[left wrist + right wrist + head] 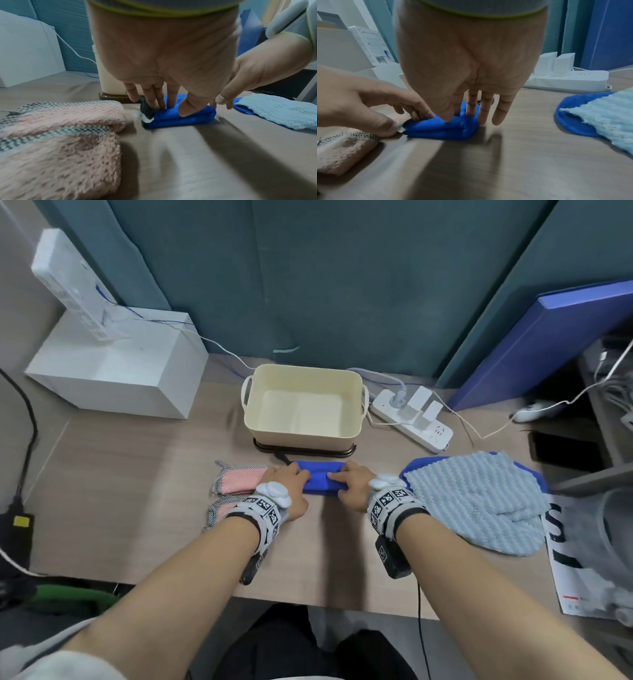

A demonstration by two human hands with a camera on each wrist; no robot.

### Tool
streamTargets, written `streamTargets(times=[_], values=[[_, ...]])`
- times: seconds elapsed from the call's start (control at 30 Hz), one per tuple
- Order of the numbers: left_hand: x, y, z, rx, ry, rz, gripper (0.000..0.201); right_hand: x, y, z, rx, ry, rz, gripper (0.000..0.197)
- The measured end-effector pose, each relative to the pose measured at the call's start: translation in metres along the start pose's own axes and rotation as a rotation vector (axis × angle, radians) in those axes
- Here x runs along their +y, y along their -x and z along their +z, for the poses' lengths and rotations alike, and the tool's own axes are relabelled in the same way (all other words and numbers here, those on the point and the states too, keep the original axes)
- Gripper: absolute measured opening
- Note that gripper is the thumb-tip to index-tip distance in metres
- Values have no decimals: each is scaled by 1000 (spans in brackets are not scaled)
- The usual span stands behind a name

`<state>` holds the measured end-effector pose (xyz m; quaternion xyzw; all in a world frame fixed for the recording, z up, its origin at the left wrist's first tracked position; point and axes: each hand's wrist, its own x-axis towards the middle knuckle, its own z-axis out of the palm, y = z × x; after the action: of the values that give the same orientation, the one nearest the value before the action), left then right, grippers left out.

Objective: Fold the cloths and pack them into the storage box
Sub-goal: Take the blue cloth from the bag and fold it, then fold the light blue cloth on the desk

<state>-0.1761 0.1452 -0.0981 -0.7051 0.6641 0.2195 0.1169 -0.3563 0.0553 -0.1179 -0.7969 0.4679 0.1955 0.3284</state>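
Note:
A folded blue cloth (320, 477) (180, 119) (440, 128) lies on the wooden table just in front of the cream storage box (303, 368), which shows nothing inside. My left hand (291, 477) (168, 106) pinches the cloth's left end, fingers on top and thumb low at the front. My right hand (346, 479) (462, 116) holds the right end, thumb in front and fingers behind. Folded pink cloths (239, 479) (60, 121) lie to the left. A light blue cloth (476, 501) (607, 115) lies spread on the right.
A white power strip (411, 419) with plugs and cables sits right of the box. A white carton (113, 364) stands at the back left, a blue folder (548, 344) leans at the back right. Printed paper (575, 559) lies at the table's right edge.

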Motion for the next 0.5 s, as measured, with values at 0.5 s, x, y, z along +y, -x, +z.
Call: streamTargets(times=[0.5], values=[[172,-69,15,-13,125,123,37,173,73,-35,-17,7,109,34]])
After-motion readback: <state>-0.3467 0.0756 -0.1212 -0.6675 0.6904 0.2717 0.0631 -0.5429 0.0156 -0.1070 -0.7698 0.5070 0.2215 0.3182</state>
